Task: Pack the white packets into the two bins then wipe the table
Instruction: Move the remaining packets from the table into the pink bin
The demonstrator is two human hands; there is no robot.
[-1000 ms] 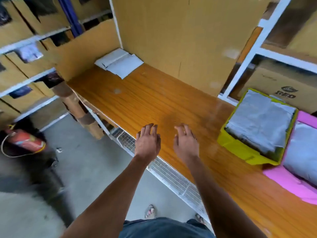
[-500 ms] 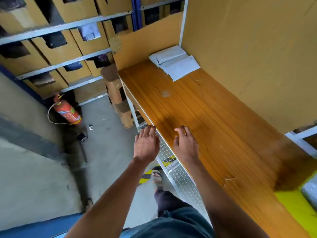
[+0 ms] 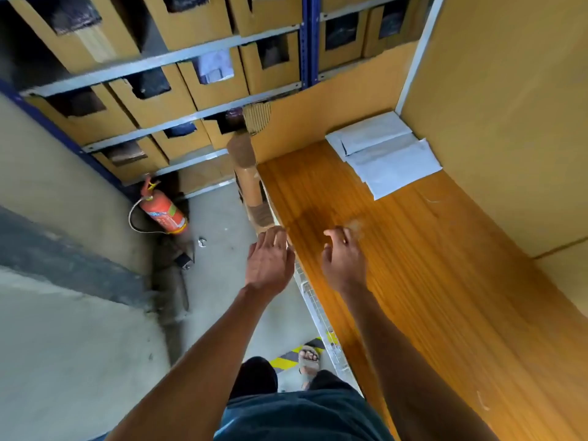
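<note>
Head view: both arms are reaching forward over the near edge of the wooden worktop (image 3: 429, 281). The left hand (image 3: 270, 259) is hovering just off the worktop's edge, fingers straight and together, holding nothing. The right hand (image 3: 345, 259) is hanging above the wood with fingers loosely curled downward, also holding nothing. The white packets (image 3: 385, 152) are lying in a small overlapping stack at the far corner of the worktop, tucked against the cardboard wall (image 3: 496, 106), well apart from both hands. The two bins are not showing in this view. Judging by this, the packing step is the one in hand, with the last packets not yet picked up and wiping not yet begun. The next move is calling for a long reach to that corner, sliding fingers under the flat stack, lifting it away from the wall, then carrying it back to the bins. Nothing is lying on the wood between hands and packets; the cardboard wall is crowding the stack on two sides, so a grip from the open near side looks easiest. Around: shelves of cardboard boxes (image 3: 191, 87), a red fire extinguisher (image 3: 162, 211) on the floor, a sandalled foot (image 3: 308, 361) below.
</note>
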